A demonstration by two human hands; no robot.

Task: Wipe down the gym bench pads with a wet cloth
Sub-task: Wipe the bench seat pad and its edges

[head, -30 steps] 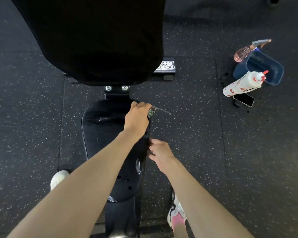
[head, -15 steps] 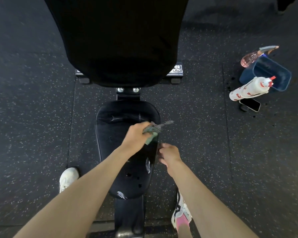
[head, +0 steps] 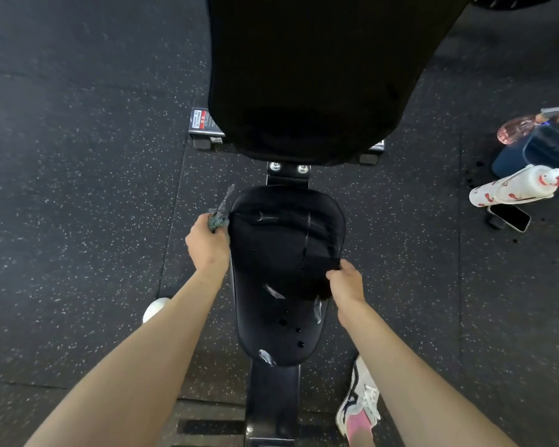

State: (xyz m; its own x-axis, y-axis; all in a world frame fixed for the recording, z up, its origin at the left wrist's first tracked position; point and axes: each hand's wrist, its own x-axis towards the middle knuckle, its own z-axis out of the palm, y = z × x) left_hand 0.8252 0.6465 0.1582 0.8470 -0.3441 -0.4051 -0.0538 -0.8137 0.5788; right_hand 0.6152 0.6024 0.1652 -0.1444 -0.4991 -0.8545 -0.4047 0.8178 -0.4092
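The left hand (head: 207,245) squeezes the wet cloth (head: 219,217) against the left side of the seat pad (head: 283,253), the right hand (head: 346,285) holds its right edge, and next the cloth should probably rub down this side.

The back pad (head: 304,75) ran off the top edge of the frame. Most of the cloth (head: 218,217) was buried inside the left hand (head: 208,248), with only a frayed strip showing above it. The right hand (head: 347,285) curled over the right edge of the seat pad (head: 284,253), its fingertips out of sight. At far right the blue tub (head: 542,153) was cut off. The print on the sticker (head: 201,119), upper left of centre, was too small to read
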